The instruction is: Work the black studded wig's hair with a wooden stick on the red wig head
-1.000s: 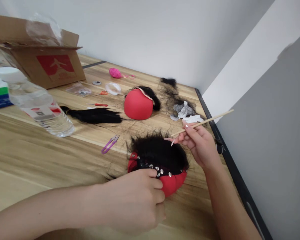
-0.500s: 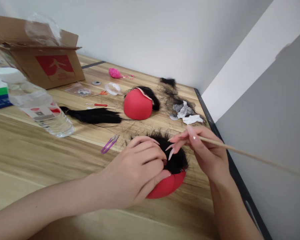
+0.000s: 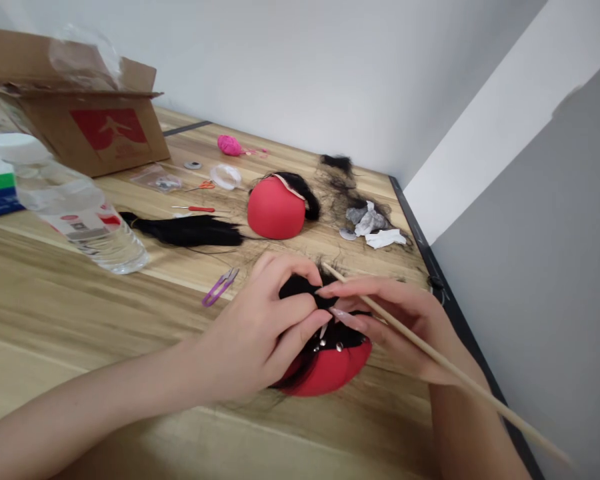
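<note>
Below the middle of the view lies a red dome-shaped form (image 3: 334, 375), partly covered by black hair (image 3: 300, 287). Silvery pin heads (image 3: 339, 347) dot the hair's lower edge. My left hand (image 3: 280, 327) is closed over the hair from the left, its fingertips pinching some strands. Across my right hand (image 3: 405, 320) runs a thin wooden stick (image 3: 460, 373), held between the fingers, with its tip by the top of the hair. The fingertips of my right hand meet those of the left at the hair; what exactly lies between them is partly hidden.
A second red dome (image 3: 276, 212) with black hair stands farther back. A black hair bundle (image 3: 190, 231), purple thread snips (image 3: 220, 288), a red-handled hook (image 3: 200, 209), a water bottle (image 3: 85, 213), a cardboard box (image 3: 105, 133), pink yarn (image 3: 229, 145) and crumpled tissue (image 3: 370, 220) lie around.
My right hand has come down and left to the hair, swinging the stick's tip over it. My left fingers have lifted and pinched strands; pins now show, and hair hangs over the dome's left side.
</note>
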Tool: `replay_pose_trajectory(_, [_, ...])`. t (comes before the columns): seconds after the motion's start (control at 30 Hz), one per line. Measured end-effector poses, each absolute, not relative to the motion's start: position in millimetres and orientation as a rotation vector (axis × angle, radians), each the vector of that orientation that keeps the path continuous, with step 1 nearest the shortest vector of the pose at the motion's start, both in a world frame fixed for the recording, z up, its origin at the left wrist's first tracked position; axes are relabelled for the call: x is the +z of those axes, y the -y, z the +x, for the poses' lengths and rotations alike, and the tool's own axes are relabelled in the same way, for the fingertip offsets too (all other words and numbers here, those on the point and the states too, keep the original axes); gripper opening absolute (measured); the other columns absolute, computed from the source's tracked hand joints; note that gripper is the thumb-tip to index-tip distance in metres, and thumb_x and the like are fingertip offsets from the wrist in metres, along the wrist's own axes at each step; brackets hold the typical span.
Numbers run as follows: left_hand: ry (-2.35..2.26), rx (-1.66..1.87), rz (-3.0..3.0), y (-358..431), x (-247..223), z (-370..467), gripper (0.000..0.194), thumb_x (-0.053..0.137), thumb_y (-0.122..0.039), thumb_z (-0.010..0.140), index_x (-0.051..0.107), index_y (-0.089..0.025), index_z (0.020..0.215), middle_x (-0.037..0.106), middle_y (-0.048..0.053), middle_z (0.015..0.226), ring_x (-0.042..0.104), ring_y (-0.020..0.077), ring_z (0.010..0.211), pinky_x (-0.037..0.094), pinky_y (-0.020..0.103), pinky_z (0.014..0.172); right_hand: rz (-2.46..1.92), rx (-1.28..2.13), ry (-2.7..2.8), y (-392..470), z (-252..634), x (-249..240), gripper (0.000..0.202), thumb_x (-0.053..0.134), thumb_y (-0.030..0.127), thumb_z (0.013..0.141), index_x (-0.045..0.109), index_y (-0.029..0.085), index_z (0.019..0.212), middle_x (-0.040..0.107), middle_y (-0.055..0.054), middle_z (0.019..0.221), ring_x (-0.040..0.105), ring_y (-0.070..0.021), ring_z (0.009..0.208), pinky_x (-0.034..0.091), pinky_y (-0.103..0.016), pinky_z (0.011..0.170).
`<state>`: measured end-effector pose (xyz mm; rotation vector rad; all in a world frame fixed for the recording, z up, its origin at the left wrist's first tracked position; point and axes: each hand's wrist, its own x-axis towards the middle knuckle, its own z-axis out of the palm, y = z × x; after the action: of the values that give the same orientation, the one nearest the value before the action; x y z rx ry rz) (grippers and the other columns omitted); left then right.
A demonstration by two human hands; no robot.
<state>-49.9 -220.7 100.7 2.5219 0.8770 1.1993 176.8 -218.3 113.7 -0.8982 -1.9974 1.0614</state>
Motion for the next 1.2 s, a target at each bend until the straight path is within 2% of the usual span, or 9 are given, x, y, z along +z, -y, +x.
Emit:
replay_pose_trajectory(0.1, [-0.889, 1.236, 2.515, 218.4, 100.5, -49.6, 0.026, 0.048, -0.017, 0.098, 0.062, -0.016, 0.076, 0.059, 0.009, 0.110, 0.054, 0.0206, 0.104, 0.045, 0.039, 0.095, -0.923, 1.030, 2.049, 220.4, 175.4, 115.0, 0.022, 0.067, 0.023, 0.091, 0.071, 0.029, 0.112, 0.075, -0.005, 0.112, 0.071, -0.0219, 0.104, 0.059, -0.028, 0.083])
replay_pose_trajectory(0.27, [-0.844, 1.284, 2.536, 218.8, 100.3, -49.1, 0.024, 0.050, -0.015, 0.096, 0.063, -0.016, 0.075, 0.059, 0.009, 0.108, 0.054, 0.0209, 0.103, 0.044, 0.041, 0.095, -0.960, 1.007, 2.038, 218.4, 164.3, 108.9, 0.008, 0.065, 0.026, 0.093, 0.071, 0.023, 0.096, 0.076, -0.001, 0.092, 0.071, -0.0146, 0.081, 0.056, -0.023, 0.073])
replay_pose_trajectory(0.43, [-0.676, 1.322, 2.578, 219.6, 104.8, -52.3, 0.021, 0.052, -0.009, 0.092, 0.062, -0.017, 0.075, 0.063, 0.010, 0.112, 0.053, 0.0242, 0.119, 0.043, 0.042, 0.105, -0.950, 0.852, 2.023, 213.1, 165.3, 103.8, 0.008, 0.064, 0.022, 0.092, 0.071, 0.024, 0.091, 0.076, -0.001, 0.090, 0.071, -0.0157, 0.081, 0.056, -0.025, 0.074])
replay_pose_trajectory(0.53, [-0.415, 1.176, 2.576, 220.2, 105.7, -51.3, 0.020, 0.049, -0.005, 0.092, 0.062, -0.016, 0.082, 0.070, 0.007, 0.101, 0.058, 0.0208, 0.119, 0.042, 0.039, 0.112, -0.922, 0.730, 2.042, 209.3, 167.3, 102.1, 0.010, 0.063, 0.019, 0.091, 0.072, 0.023, 0.093, 0.077, -0.002, 0.090, 0.072, -0.0163, 0.080, 0.056, -0.026, 0.075])
replay_pose_trajectory(0.6, [-0.285, 1.104, 2.589, 221.8, 103.6, -49.0, 0.019, 0.047, -0.007, 0.095, 0.063, -0.014, 0.087, 0.071, 0.006, 0.090, 0.065, 0.0170, 0.103, 0.047, 0.033, 0.106, -0.935, 0.646, 2.060, 207.2, 167.5, 100.6, 0.011, 0.062, 0.018, 0.091, 0.072, 0.023, 0.093, 0.077, -0.003, 0.091, 0.072, -0.0164, 0.082, 0.056, -0.026, 0.075])
replay_pose_trajectory(0.67, [-0.265, 1.069, 2.641, 224.1, 100.9, -46.8, 0.023, 0.045, -0.012, 0.098, 0.062, -0.013, 0.082, 0.070, 0.006, 0.082, 0.066, 0.0152, 0.085, 0.054, 0.028, 0.088, -0.966, 0.565, 2.071, 205.5, 167.3, 98.9, 0.010, 0.063, 0.018, 0.092, 0.072, 0.023, 0.092, 0.077, -0.003, 0.092, 0.072, -0.0162, 0.083, 0.056, -0.025, 0.076])
replay_pose_trajectory(0.8, [-0.359, 1.038, 2.797, 226.9, 100.2, -46.2, 0.037, 0.041, -0.017, 0.100, 0.056, -0.016, 0.066, 0.065, 0.003, 0.071, 0.052, 0.0135, 0.060, 0.045, 0.029, 0.058, -1.007, 0.435, 2.041, 202.4, 168.3, 97.4, 0.007, 0.065, 0.019, 0.091, 0.071, 0.022, 0.090, 0.077, -0.002, 0.088, 0.072, -0.0154, 0.078, 0.056, -0.025, 0.073])
replay_pose_trajectory(1.03, [-0.336, 0.924, 2.812, 235.1, 102.6, -48.4, 0.043, 0.041, -0.018, 0.099, 0.055, -0.017, 0.059, 0.060, 0.003, 0.068, 0.046, 0.0132, 0.055, 0.038, 0.031, 0.051, -1.094, 0.467, 1.892, 198.0, 171.2, 99.4, 0.002, 0.070, 0.020, 0.088, 0.072, 0.020, 0.089, 0.075, -0.002, 0.079, 0.070, -0.0157, 0.071, 0.055, -0.026, 0.066])
replay_pose_trajectory(1.2, [-0.270, 0.761, 2.870, 244.2, 93.3, -47.4, 0.038, 0.052, -0.019, 0.095, 0.054, -0.018, 0.057, 0.052, -0.001, 0.063, 0.041, 0.0134, 0.052, 0.033, 0.034, 0.046, -1.094, 0.582, 1.863, 197.2, 170.7, 97.0, 0.004, 0.069, 0.021, 0.089, 0.071, 0.020, 0.092, 0.074, -0.001, 0.078, 0.070, -0.0140, 0.069, 0.055, -0.025, 0.066])
